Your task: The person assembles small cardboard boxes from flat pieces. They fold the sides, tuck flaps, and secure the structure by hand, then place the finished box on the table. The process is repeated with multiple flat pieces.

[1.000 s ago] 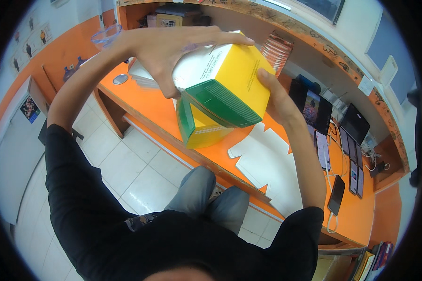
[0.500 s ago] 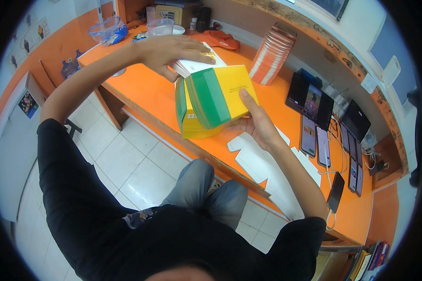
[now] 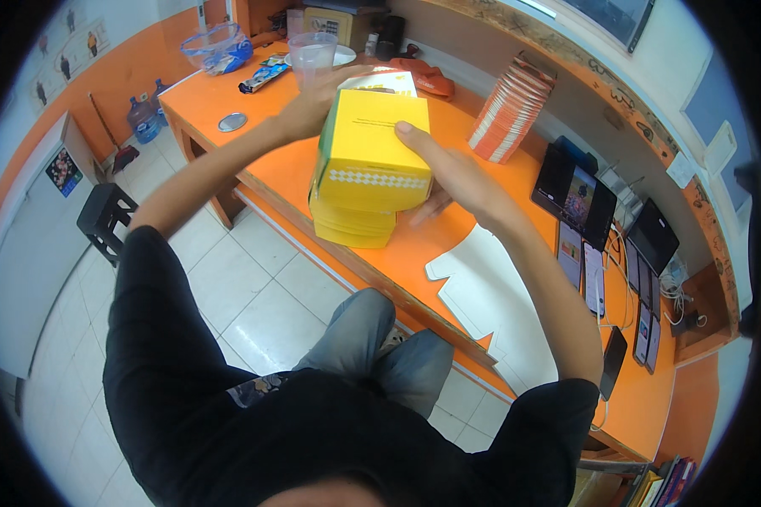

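A stack of nested yellow cardboard food boxes [image 3: 372, 144] with green sides and a white checkered band is held up over the orange table. My right hand [image 3: 461, 182] grips its right side, thumb on the upper yellow face and fingers lower down, partly hidden. Around the far left side of the boxes is my left hand [image 3: 313, 110], closed against them with most fingers out of sight. More yellow boxes [image 3: 355, 230] sit below, near the table's front edge. A white printed carton piece [image 3: 389, 83] shows behind the stack.
Flat white carton blanks [image 3: 490, 287] lie under my right forearm. A tall stack of orange-and-white cartons [image 3: 511, 110] stands farther back. Phones [image 3: 594, 279], a tablet [image 3: 575, 190] and cables are at the right. A clear plastic tub [image 3: 313, 55] and round lid [image 3: 232, 122] are at the left.
The box stack has turned, so its yellow checkered side faces me and the green side is mostly hidden. My left hand has slipped from the top to behind it.
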